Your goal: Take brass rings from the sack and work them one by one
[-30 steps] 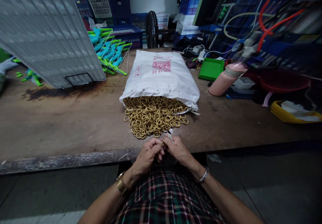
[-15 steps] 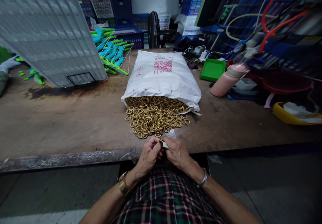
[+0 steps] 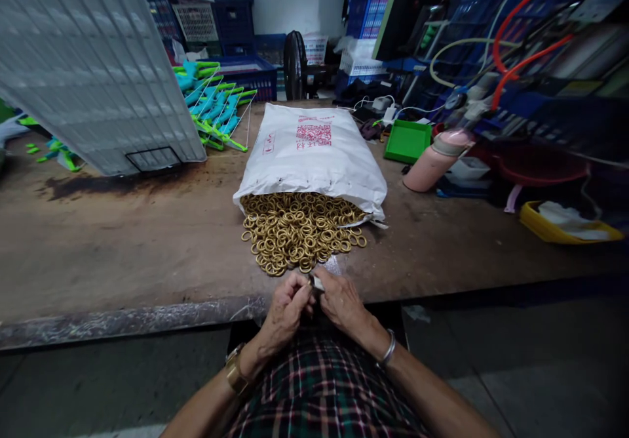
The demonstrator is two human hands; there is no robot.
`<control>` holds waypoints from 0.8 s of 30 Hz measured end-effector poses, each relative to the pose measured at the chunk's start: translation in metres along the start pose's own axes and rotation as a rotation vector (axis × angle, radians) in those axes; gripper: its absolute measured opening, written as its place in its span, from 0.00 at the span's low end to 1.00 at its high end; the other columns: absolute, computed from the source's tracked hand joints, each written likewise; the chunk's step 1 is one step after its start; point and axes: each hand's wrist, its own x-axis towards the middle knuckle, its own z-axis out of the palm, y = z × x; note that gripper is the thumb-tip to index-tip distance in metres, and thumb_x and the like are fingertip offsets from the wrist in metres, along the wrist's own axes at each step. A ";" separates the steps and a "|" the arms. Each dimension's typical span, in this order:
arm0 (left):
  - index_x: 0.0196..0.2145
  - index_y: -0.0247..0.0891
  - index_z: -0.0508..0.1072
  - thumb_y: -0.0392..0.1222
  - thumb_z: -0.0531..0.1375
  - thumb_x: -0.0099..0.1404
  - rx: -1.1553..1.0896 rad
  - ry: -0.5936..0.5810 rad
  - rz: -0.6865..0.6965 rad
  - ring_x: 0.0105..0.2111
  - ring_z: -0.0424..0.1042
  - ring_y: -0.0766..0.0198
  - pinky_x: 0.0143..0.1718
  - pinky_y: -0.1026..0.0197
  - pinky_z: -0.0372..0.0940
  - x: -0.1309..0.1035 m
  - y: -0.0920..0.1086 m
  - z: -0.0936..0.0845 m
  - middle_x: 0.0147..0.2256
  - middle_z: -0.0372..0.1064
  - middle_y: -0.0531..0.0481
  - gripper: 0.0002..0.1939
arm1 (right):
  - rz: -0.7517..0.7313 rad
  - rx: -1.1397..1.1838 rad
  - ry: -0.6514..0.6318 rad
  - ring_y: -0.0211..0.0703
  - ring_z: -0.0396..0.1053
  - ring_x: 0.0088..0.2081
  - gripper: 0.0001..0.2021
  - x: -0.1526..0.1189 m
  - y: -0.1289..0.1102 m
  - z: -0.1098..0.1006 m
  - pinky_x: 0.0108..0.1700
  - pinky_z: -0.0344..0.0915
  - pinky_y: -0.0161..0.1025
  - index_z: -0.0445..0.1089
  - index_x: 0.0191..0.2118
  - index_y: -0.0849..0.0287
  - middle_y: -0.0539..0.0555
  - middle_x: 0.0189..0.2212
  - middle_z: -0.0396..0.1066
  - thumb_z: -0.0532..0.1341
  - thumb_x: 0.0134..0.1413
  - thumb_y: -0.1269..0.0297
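My left hand (image 3: 289, 303) is closed at the table's front edge, pinching what looks like a gold ring, mostly hidden by the fingers. Against it, my right hand (image 3: 343, 300) is closed round a small flat whitish tool (image 3: 318, 284) with a dark end pointing at the left fingertips. The tool's exact kind is too small to tell. Just beyond both hands, a heap of gold rings (image 3: 295, 238) spills over the tabletop. The rings come out of the open mouth of a white woven sack (image 3: 314, 166) with red print, which lies on its side.
A tall translucent ribbed panel (image 3: 108, 77) stands at the left, beside turquoise and green toy bows (image 3: 213, 107). To the right are a green tray (image 3: 407, 140), a pink bottle (image 3: 432, 162), a red basin (image 3: 538, 162) and a yellow tray (image 3: 565, 231). A black fan (image 3: 295, 64) stands behind.
The head view has shifted slightly, so the scene sits a little lower and further left. Both hands stay together, and the whitish tool has turned slightly between them.
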 end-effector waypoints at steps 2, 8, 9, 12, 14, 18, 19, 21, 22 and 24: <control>0.28 0.36 0.64 0.51 0.54 0.60 -0.015 -0.078 0.003 0.23 0.63 0.71 0.27 0.66 0.60 -0.004 0.005 0.002 0.25 0.64 0.53 0.14 | 0.084 -0.050 0.051 0.40 0.63 0.25 0.13 0.007 0.006 -0.002 0.27 0.47 0.35 0.64 0.38 0.60 0.54 0.25 0.69 0.49 0.46 0.76; 0.29 0.34 0.66 0.51 0.57 0.59 -0.320 -0.091 -0.119 0.24 0.66 0.69 0.25 0.66 0.63 0.002 -0.002 0.002 0.28 0.67 0.49 0.15 | 0.124 -0.018 0.273 0.41 0.65 0.28 0.12 0.033 0.018 -0.010 0.30 0.52 0.34 0.63 0.41 0.60 0.55 0.28 0.70 0.48 0.53 0.72; 0.29 0.34 0.67 0.51 0.57 0.58 -0.364 -0.061 -0.129 0.24 0.67 0.69 0.24 0.66 0.63 0.005 -0.003 0.000 0.28 0.67 0.48 0.15 | 0.115 -0.007 0.282 0.41 0.65 0.29 0.12 0.037 0.018 -0.010 0.31 0.52 0.34 0.63 0.43 0.60 0.55 0.29 0.70 0.48 0.53 0.71; 0.28 0.33 0.67 0.49 0.59 0.56 -0.461 0.010 -0.169 0.25 0.67 0.69 0.22 0.67 0.63 0.009 -0.005 -0.003 0.29 0.68 0.47 0.14 | 0.123 -0.036 0.238 0.40 0.65 0.30 0.12 0.045 0.017 -0.008 0.31 0.52 0.34 0.64 0.43 0.59 0.54 0.29 0.70 0.49 0.53 0.71; 0.28 0.34 0.66 0.46 0.60 0.56 -0.524 0.024 -0.194 0.23 0.67 0.69 0.20 0.67 0.62 0.009 -0.004 -0.005 0.28 0.68 0.48 0.11 | 0.135 -0.063 0.206 0.39 0.64 0.28 0.11 0.048 0.017 -0.006 0.30 0.51 0.34 0.66 0.39 0.58 0.53 0.27 0.69 0.49 0.53 0.71; 0.35 0.36 0.67 0.40 0.59 0.54 -0.661 -0.023 -0.278 0.21 0.65 0.70 0.19 0.68 0.61 0.009 -0.004 -0.007 0.25 0.67 0.51 0.10 | 0.151 0.009 0.240 0.38 0.62 0.27 0.10 0.049 0.024 -0.005 0.30 0.51 0.34 0.67 0.35 0.59 0.52 0.24 0.67 0.50 0.52 0.71; 0.34 0.35 0.67 0.41 0.59 0.54 -0.690 -0.035 -0.298 0.21 0.65 0.70 0.20 0.68 0.61 0.010 -0.004 -0.007 0.25 0.66 0.51 0.10 | 0.153 0.070 0.258 0.38 0.61 0.26 0.10 0.050 0.026 -0.006 0.29 0.51 0.33 0.67 0.35 0.59 0.51 0.24 0.66 0.50 0.53 0.69; 0.29 0.34 0.67 0.43 0.60 0.53 -0.733 -0.035 -0.327 0.23 0.65 0.70 0.20 0.68 0.60 0.012 -0.004 -0.006 0.26 0.66 0.51 0.10 | 0.170 0.246 0.321 0.37 0.59 0.25 0.10 0.050 0.029 -0.007 0.29 0.53 0.33 0.67 0.33 0.59 0.50 0.23 0.65 0.50 0.54 0.65; 0.26 0.33 0.67 0.45 0.61 0.53 -0.735 -0.016 -0.331 0.23 0.65 0.70 0.20 0.68 0.60 0.014 -0.004 -0.005 0.26 0.65 0.51 0.11 | 0.190 0.356 0.357 0.36 0.59 0.25 0.10 0.050 0.030 -0.008 0.29 0.53 0.33 0.67 0.32 0.59 0.50 0.23 0.64 0.51 0.54 0.62; 0.24 0.34 0.65 0.47 0.62 0.52 -0.690 0.029 -0.315 0.23 0.65 0.70 0.19 0.68 0.59 0.018 -0.002 -0.002 0.26 0.65 0.52 0.13 | 0.244 0.626 0.366 0.34 0.57 0.23 0.11 0.047 0.027 -0.010 0.26 0.53 0.32 0.66 0.31 0.59 0.48 0.22 0.62 0.54 0.52 0.57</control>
